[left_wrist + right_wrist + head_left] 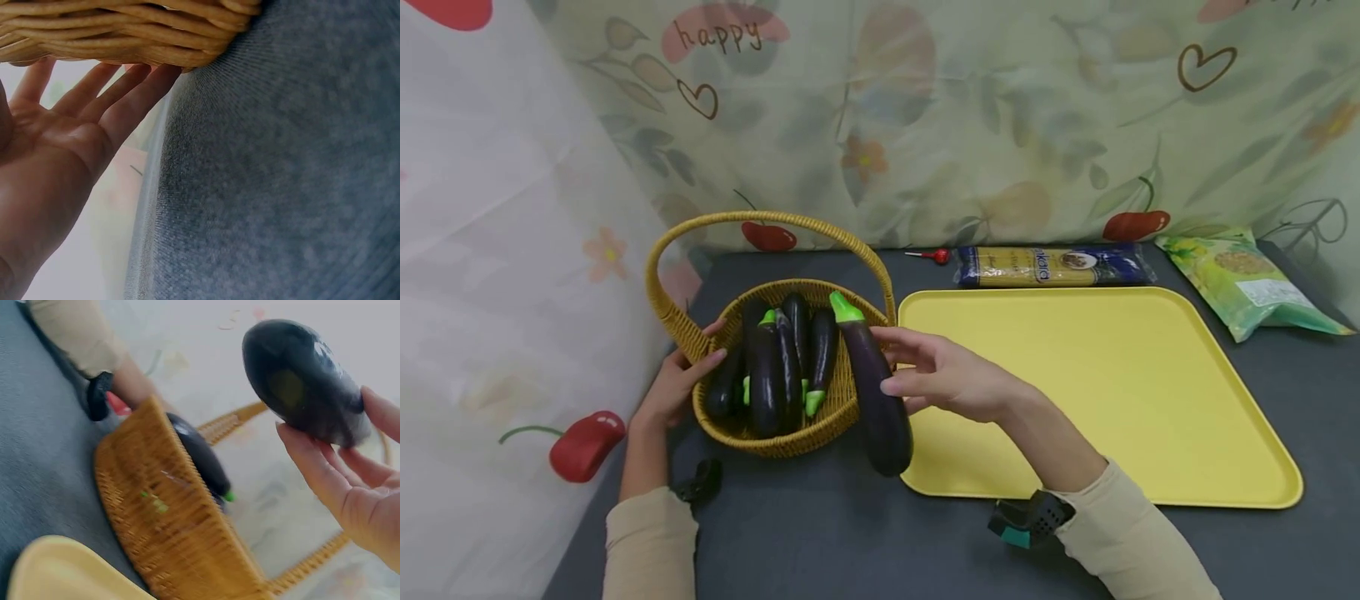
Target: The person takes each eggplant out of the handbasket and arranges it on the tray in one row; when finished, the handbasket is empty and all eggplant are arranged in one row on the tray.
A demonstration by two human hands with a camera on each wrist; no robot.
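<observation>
And "happy" (718, 35) is popping out at eleven o'clock on the printed cloth (940, 125), while "kara" is showing near three on the blue-and-yellow packet (1060, 267)!

The eggplants (766, 375) are purple-black with green caps (847, 309), the woven basket (778, 445) golden-brown, the tray (1150, 400) plain yellow.

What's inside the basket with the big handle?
Dark, shiny eggplants, some showing bright green ends, lie inside the wicker basket. They're packed close together, so whatever is underneath them is covered and can't be seen.
</observation>
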